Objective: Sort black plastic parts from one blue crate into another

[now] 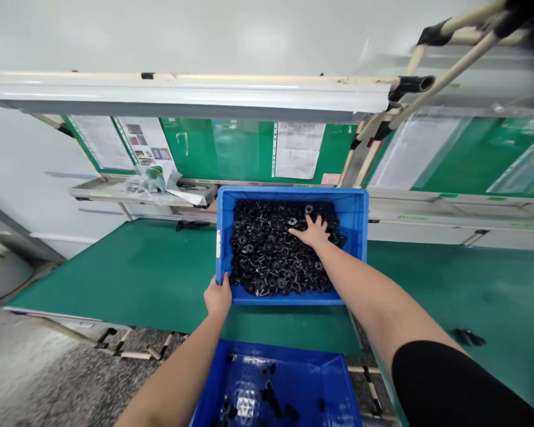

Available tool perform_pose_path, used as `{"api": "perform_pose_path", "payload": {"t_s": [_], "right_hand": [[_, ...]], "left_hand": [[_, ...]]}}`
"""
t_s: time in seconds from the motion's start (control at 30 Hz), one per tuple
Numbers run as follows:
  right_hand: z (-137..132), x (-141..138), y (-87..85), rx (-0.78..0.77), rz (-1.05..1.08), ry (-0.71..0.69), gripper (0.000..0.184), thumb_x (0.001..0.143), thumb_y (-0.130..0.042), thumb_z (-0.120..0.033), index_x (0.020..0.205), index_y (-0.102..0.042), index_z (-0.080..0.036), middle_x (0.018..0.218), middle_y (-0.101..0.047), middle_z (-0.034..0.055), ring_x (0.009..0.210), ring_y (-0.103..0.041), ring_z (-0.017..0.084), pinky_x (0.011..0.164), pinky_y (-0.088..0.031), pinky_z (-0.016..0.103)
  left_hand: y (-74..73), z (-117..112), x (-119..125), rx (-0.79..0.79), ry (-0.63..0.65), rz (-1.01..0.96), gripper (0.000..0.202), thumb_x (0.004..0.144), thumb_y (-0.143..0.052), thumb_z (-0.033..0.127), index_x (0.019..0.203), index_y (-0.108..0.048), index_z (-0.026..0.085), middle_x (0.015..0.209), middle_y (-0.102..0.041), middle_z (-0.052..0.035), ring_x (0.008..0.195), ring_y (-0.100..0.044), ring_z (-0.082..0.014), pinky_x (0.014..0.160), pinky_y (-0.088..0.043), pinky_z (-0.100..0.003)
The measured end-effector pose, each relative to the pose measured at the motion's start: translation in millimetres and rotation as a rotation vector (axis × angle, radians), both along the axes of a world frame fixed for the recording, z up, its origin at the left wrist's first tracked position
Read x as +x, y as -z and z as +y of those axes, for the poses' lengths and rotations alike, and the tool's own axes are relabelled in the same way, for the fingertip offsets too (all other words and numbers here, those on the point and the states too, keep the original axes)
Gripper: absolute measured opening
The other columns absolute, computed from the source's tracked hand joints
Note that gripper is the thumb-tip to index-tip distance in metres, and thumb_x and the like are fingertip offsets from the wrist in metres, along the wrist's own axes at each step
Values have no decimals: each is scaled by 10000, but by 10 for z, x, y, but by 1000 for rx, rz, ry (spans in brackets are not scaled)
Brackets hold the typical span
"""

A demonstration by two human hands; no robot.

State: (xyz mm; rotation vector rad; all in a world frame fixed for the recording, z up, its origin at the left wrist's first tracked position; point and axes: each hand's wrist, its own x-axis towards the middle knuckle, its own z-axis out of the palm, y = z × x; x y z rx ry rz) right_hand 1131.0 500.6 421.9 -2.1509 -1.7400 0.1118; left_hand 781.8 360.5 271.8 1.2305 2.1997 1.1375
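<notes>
A blue plastic bin (358, 219) sits on the green workbench, filled with several small black round parts (267, 249). My left hand (218, 295) grips the bin's near left corner, fingers closed on the rim. My right hand (312, 231) lies on top of the black parts toward the bin's far right, fingers spread and pressed into the pile. A second blue bin (333, 379) stands lower, in front of the bench, holding only a few black parts.
The green workbench (137, 273) stretches left and right of the bin. A back shelf (115, 191) carries clear plastic bags and papers. Green boards with documents hang behind. A tube frame (427, 77) rises at upper right. One black part (469, 338) lies on the bench at right.
</notes>
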Motion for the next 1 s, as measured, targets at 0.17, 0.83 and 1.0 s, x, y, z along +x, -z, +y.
{"api": "perform_pose_path", "payload": {"t_s": [0.17,0.83,1.0], "right_hand": [[-180,-43,49,-45,-55,-79,1093,679,-525,-918,1588,-320,-348,1532,-293,106,1349,-307,462,1035,-392,558],[-1560,-635,772,422,136,-494,300,812,-694,-398,1042,-702,-206,1150,-615,15,1136,-525,199,1079,-349,352],[-1972,-675,718,151,1180,-260,400,820,-724,-449,1115,-640,-194,1147,-593,44,972,-562,170,802,-477,293]], "left_hand": [[-33,31,11,14,-2,-7,444,945,-396,667,1026,-642,306,887,-648,-28,826,-571,-256,730,-383,-324],[-10,116,98,126,-34,49,414,939,-467,607,1024,-694,273,878,-665,-17,771,-566,-208,690,-343,-302],[-17,175,113,163,-44,55,405,936,-483,591,1013,-697,255,887,-673,-28,788,-591,-224,680,-339,-317]]}}
